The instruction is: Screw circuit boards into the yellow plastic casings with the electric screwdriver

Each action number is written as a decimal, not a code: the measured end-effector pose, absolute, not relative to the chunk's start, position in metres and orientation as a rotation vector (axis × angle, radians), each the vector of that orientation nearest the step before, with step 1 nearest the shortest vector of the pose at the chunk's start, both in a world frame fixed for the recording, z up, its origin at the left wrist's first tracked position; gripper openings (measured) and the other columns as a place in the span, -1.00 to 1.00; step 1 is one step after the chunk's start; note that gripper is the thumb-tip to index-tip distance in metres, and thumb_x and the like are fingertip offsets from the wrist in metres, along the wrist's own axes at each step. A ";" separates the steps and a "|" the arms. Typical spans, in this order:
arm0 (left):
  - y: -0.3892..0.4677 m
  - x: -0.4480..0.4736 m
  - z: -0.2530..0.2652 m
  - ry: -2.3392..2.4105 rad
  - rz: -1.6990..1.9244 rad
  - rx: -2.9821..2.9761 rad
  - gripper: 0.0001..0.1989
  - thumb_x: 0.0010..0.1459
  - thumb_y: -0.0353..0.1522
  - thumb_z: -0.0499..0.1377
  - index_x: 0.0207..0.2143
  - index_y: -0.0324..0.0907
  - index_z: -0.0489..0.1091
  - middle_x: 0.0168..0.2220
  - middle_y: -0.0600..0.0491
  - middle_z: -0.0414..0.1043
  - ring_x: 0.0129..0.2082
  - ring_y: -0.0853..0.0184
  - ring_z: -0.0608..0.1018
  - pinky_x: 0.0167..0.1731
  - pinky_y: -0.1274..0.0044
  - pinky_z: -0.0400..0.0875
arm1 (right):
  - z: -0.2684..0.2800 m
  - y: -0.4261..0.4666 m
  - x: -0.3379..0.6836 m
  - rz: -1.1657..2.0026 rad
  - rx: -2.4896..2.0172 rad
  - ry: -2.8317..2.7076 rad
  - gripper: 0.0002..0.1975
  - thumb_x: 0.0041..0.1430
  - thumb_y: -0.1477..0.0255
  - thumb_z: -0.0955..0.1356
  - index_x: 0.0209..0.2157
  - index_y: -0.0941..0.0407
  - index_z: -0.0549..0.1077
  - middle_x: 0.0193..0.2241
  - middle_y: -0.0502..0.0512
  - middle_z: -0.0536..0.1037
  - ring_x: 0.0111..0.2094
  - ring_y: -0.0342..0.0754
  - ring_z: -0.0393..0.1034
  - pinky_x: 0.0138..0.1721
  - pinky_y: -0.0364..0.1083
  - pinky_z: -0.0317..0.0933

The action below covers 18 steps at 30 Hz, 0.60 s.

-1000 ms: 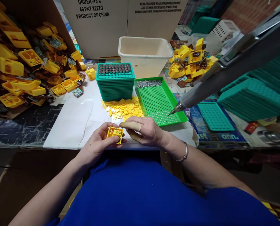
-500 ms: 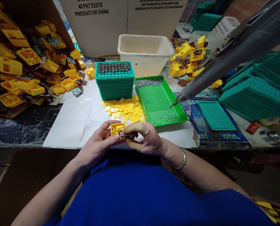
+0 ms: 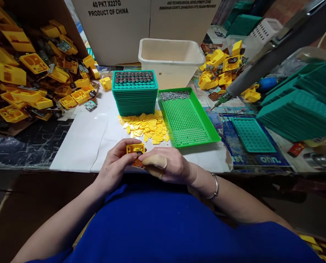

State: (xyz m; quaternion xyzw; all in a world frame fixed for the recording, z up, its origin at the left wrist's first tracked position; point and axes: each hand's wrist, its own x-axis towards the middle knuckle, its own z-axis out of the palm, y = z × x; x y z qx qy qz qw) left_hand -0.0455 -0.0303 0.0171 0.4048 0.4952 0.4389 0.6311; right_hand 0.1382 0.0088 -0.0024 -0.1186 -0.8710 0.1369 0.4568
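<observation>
The yellow case (image 3: 135, 147) was held at the middle of the near edge of the bench (image 3: 23, 149), open side up. The left hand (image 3: 116, 159) was clamped on it, thumb across its near side. The right hand (image 3: 169, 165) met the left at the case, its fingers curled, with tan covers (image 3: 155, 160) on some of them. A brown board (image 3: 137, 164) showed between the hands, below the case; from where I stood, I could not tell whether the right hand gripped it or only touched it.

Beyond the hands, loose yellow pieces (image 3: 149, 128) lay on a white sheet (image 3: 77, 146), in front of a stack of teal trays (image 3: 134, 102). Right of these sat a green tray (image 3: 184, 113), with screws (image 3: 176, 95) heaped at its far end. A power screwdriver (image 3: 239, 82) hung at a slant, tip down, near the tray's right side. More yellow cases (image 3: 34, 63) filled a carton at the bench's left end.
</observation>
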 end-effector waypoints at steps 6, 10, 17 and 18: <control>-0.024 -0.042 0.017 0.996 0.991 0.745 -0.73 0.07 -0.41 0.23 -0.13 -0.12 0.50 -0.28 0.08 0.51 -0.33 0.36 0.49 -0.31 0.55 0.40 | 0.005 0.011 0.135 0.281 -0.563 -2.145 -0.81 0.31 0.43 0.30 -0.16 0.20 0.52 -0.41 0.10 0.58 -0.38 -0.17 0.45 -0.35 -0.20 0.35; -0.021 -0.043 0.018 0.905 0.992 0.643 -0.69 0.03 -0.42 0.17 -0.13 -0.18 0.50 -0.17 0.00 0.52 -0.22 0.24 0.54 -0.21 0.41 0.47 | 0.004 0.014 0.131 0.286 -0.669 -2.098 -0.75 0.33 0.38 0.27 -0.18 0.19 0.56 -0.40 0.10 0.51 -0.37 -0.18 0.38 -0.35 -0.20 0.33; -0.027 -0.043 0.012 1.002 1.041 0.877 -0.67 0.12 -0.38 0.22 -0.02 -0.10 0.45 -0.04 0.03 0.49 -0.09 0.22 0.51 -0.12 0.45 0.44 | -0.004 0.010 0.121 0.451 -0.765 -1.926 -0.84 0.27 0.40 0.33 -0.20 0.12 0.55 -0.39 0.03 0.32 -0.34 -0.16 0.29 -0.32 -0.15 0.32; -0.027 -0.042 0.011 1.028 1.056 0.926 -0.68 0.14 -0.36 0.22 -0.02 -0.10 0.44 -0.02 0.03 0.49 -0.08 0.23 0.51 -0.10 0.46 0.43 | -0.006 0.009 0.120 0.517 -0.773 -1.891 -0.85 0.27 0.41 0.34 -0.18 0.10 0.53 -0.36 0.03 0.32 -0.33 -0.17 0.30 -0.30 -0.15 0.33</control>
